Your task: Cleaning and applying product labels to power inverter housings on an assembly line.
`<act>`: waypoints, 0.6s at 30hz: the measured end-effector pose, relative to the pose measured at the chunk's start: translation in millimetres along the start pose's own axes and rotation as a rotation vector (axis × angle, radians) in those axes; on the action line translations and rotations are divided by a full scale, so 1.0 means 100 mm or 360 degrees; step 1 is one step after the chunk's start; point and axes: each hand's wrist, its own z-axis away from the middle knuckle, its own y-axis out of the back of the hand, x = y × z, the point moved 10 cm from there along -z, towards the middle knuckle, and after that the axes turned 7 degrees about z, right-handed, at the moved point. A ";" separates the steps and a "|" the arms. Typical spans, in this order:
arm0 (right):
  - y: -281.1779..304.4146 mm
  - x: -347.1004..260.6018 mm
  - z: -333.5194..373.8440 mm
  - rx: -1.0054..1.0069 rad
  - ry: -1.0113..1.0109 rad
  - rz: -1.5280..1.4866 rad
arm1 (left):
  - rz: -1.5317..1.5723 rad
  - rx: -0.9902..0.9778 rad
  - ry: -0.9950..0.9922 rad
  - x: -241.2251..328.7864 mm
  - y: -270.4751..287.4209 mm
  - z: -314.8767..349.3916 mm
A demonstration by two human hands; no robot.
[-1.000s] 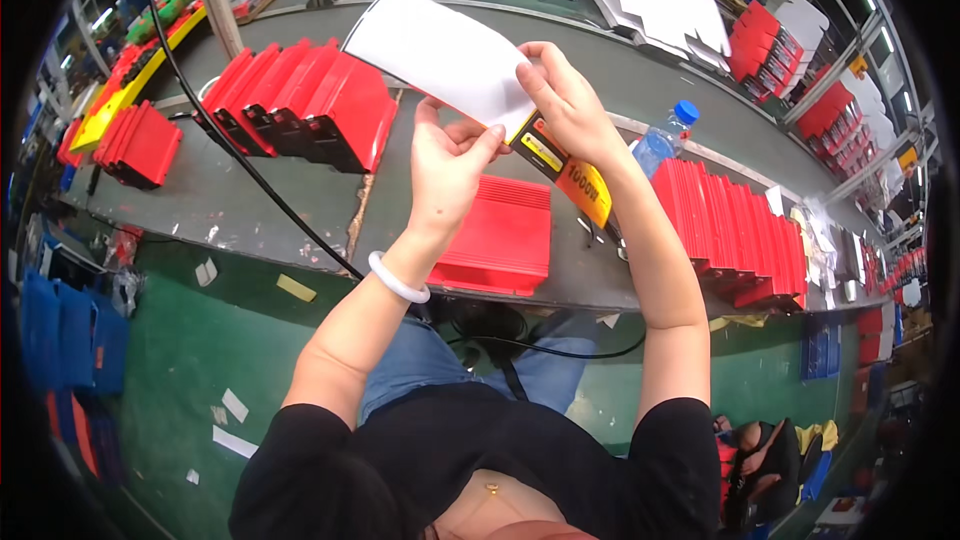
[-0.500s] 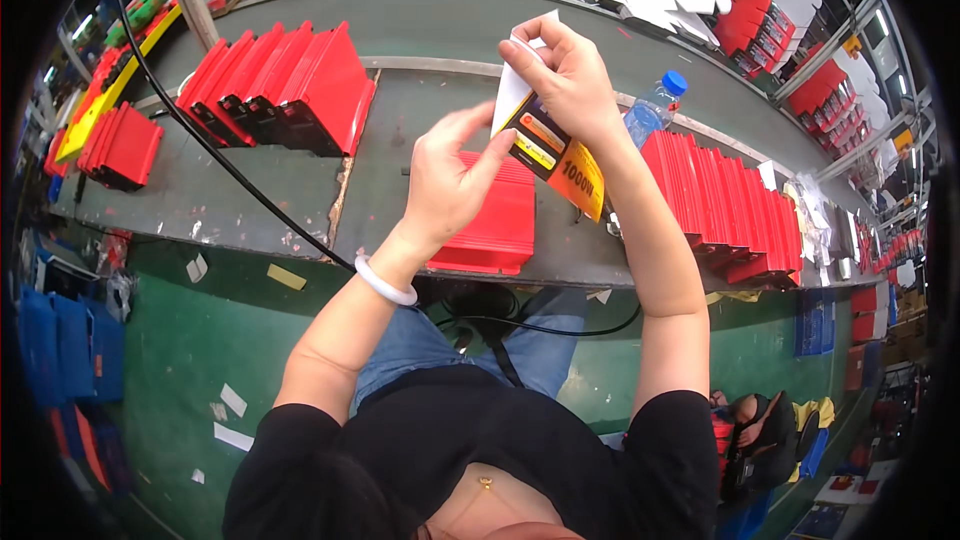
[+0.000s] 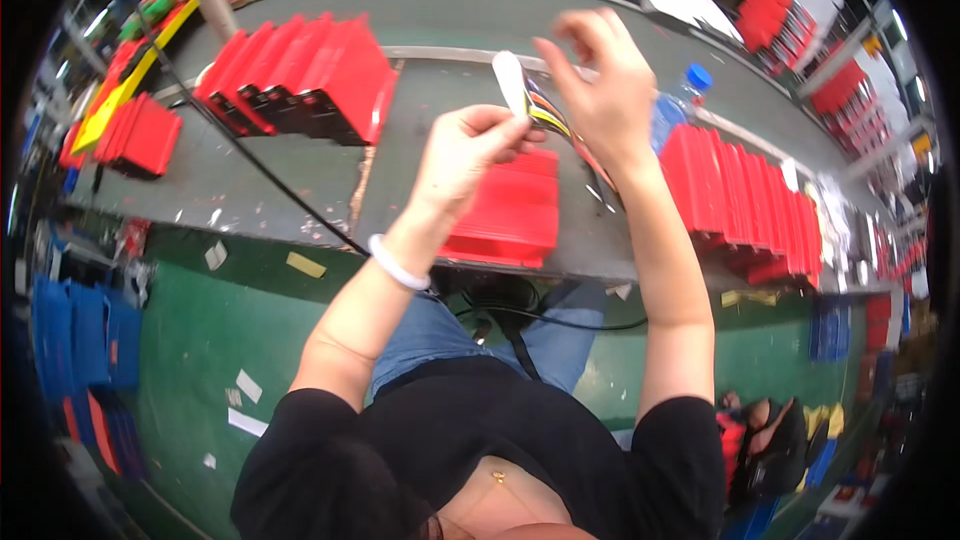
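Observation:
A printed label [image 3: 552, 118] in black, yellow and orange, with a curled white part [image 3: 508, 80], is pinched between the thumb and fingers of my left hand [image 3: 456, 155]. It is seen nearly edge-on, in the air over the bench. My right hand [image 3: 612, 90] is raised beside it, slightly blurred, with thumb and fingers apart and nothing visible in them. Below the label, a ribbed red casing [image 3: 508, 215] lies on the bench near its front edge, partly covered by my left hand and wrist.
Red casings stand in rows on the bench [image 3: 300, 180], at left [image 3: 345, 75] and right [image 3: 740, 195]. A blue-capped bottle [image 3: 675, 110] stands behind the right row. A black cable [image 3: 250, 155] crosses the left side. Beyond the bench runs a grey belt [image 3: 430, 10].
My right hand has let go of the label and moved up and right. My left hand keeps hold of the label, which has turned nearly edge-on. The whole view has shifted slightly.

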 end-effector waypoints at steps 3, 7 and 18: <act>-0.06 0.16 0.30 -0.0326 -0.0345 -0.0480 | 0.0205 0.0075 -0.0058 -0.04 -0.07 -0.04; -0.17 0.01 0.42 -0.0417 -0.0185 -0.0591 | 0.0335 0.0126 -0.0142 0.03 0.01 0.02; 0.03 -0.09 0.49 -0.0343 -0.0018 -0.0365 | -0.0021 0.0066 -0.0382 0.20 -0.11 0.10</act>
